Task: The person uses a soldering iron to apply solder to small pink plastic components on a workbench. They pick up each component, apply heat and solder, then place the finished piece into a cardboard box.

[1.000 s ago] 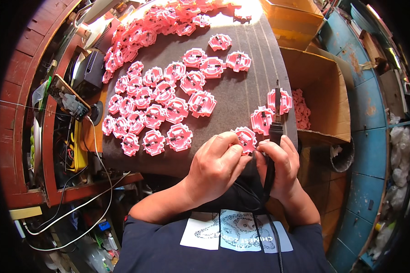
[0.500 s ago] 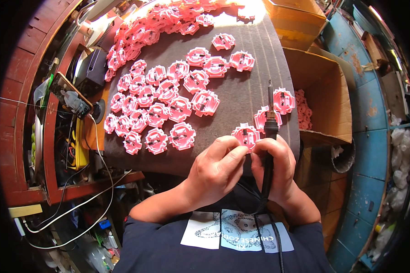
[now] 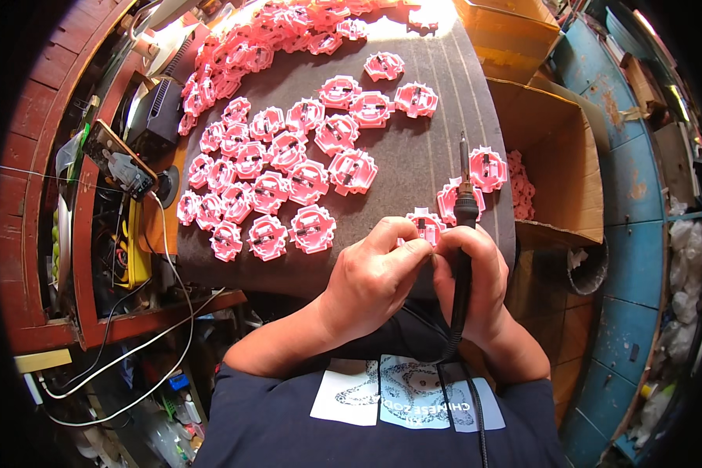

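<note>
A pink plastic housing [image 3: 424,223] with small dark parts inside lies at the table's near edge, partly covered by my fingers. My left hand [image 3: 370,273] is closed, its thumb and forefinger pinched together at the housing's near side; whatever is between them is too small to make out. My right hand [image 3: 480,273] is closed with a black soldering iron [image 3: 465,207] lying along it, tip pointing away from me. Its fingertips also meet the left ones in front of the housing. Just beyond, two more pink housings [image 3: 488,169] lie beside the iron.
Rows of pink housings [image 3: 308,182] cover the left of the dark table [image 3: 413,164], with a heap [image 3: 234,62] of them behind. An open cardboard box [image 3: 558,129] holding pink parts stands at the right. A phone [image 3: 122,160] and white cables [image 3: 181,277] are at the left.
Both hands have shifted very slightly, and my left fingers now cover more of the near housing. The soldering iron has tilted only a little.
</note>
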Demonstrator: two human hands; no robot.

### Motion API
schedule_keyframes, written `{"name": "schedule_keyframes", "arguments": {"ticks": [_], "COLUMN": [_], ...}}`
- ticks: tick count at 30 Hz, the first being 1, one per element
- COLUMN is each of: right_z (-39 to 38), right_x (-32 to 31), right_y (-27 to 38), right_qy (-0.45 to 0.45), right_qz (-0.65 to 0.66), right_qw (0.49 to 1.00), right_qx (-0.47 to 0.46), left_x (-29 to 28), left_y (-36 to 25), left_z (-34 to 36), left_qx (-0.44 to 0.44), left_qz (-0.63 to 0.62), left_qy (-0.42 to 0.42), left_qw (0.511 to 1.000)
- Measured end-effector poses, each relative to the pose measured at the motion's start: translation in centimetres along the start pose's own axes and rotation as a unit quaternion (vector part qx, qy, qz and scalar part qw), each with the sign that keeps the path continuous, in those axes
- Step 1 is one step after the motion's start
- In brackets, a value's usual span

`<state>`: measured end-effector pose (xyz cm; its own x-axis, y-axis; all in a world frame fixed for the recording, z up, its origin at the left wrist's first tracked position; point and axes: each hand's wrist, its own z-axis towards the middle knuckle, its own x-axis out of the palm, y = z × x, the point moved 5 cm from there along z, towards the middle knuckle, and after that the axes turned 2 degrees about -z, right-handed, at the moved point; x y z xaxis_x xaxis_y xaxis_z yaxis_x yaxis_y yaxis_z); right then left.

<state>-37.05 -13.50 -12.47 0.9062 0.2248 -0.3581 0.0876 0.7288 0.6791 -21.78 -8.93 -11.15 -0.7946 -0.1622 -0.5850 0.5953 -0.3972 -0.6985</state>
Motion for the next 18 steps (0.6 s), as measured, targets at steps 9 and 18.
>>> {"name": "schedule_keyframes", "arguments": {"ticks": [9, 18], "right_z": [-1.1, -1.3], "right_x": [-0.7, 0.0], "right_y": [1.3, 0.9], "right_qy": [-0.032, -0.017], "right_qz": [-0.072, -0.103], "right_qw": [0.986, 0.985], "right_qx": [-0.146, -0.136], "left_x": [0.0, -0.1], "left_y": [0.2, 0.2], "left_z": [0.3, 0.3], "left_qx": [0.000, -0.019], "left_qz": [0.000, -0.025], "left_qy": [-0.026, -0.063], "left_qw": [1.000, 0.998]}}
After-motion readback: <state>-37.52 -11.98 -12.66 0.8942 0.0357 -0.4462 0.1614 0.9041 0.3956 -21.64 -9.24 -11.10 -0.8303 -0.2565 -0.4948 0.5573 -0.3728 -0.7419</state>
